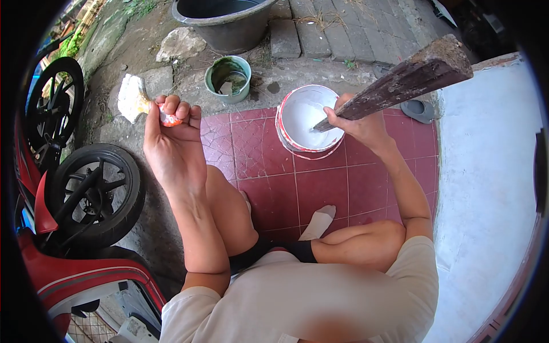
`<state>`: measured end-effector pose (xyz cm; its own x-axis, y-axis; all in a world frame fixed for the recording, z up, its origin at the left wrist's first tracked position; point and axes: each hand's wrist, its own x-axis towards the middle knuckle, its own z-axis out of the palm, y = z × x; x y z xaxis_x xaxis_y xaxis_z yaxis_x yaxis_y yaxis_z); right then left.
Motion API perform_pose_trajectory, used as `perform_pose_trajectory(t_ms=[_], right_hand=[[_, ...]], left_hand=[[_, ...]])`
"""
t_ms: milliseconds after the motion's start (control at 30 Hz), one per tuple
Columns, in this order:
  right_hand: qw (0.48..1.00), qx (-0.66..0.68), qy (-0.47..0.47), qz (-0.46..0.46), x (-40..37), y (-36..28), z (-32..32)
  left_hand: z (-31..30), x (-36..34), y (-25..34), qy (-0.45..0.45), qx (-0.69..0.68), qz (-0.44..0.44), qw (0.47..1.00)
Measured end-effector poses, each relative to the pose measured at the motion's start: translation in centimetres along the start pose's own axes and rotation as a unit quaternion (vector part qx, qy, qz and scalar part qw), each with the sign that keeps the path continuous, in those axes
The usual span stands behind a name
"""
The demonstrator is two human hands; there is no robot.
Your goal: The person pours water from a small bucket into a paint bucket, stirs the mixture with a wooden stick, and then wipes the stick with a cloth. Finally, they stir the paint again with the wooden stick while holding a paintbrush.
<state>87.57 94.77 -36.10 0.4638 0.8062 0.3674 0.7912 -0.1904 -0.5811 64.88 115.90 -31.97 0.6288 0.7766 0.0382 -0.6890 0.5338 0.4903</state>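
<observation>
Raised at the left, my left hand (174, 137) grips the orange-red handle of a paintbrush (132, 98). White paint covers the bristles, which point up and to the left. My right hand (363, 126) is closed around a rough wooden plank (403, 83). The plank slants down to the left, its narrow lower end inside a paint bucket (294, 114). White paint lies in the bucket and coats its inner wall. The bucket stands on red floor tiles (263, 151), just left of my right hand.
A small green pail (229, 80) and a large black tub (226, 26) stand beyond the tiles. Parked at the left are red motorbikes (86, 268). A white wall (486, 171) rises at the right, near a grey sandal (418, 111). A rock (180, 44) lies behind.
</observation>
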Motion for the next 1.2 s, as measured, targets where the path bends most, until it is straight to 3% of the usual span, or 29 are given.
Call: perform_pose_trajectory(t_ms=[233, 467, 800, 967, 1200], right_hand=[[0.995, 0.095, 0.010, 0.002, 1.4, 0.1, 1.5], [1.000, 0.012, 0.012, 0.001, 1.2, 1.8, 0.1], [0.999, 0.025, -0.025, -0.012, 0.4, -0.2, 0.8], [0.998, 0.023, 0.041, -0.041, 1.6, 1.0, 1.5], [0.999, -0.007, 0.033, -0.013, 1.0, 1.5, -0.1]], left_hand=[[0.0, 0.1, -0.7, 0.003, -0.007, -0.022, 1.000], [-0.1, 0.2, -0.3, 0.004, 0.001, -0.011, 1.000], [0.3, 0.1, -0.9, -0.001, -0.002, -0.019, 1.000], [0.3, 0.0, -0.7, -0.004, 0.004, -0.017, 1.000], [0.2, 0.0, -0.4, -0.002, 0.000, -0.015, 1.000]])
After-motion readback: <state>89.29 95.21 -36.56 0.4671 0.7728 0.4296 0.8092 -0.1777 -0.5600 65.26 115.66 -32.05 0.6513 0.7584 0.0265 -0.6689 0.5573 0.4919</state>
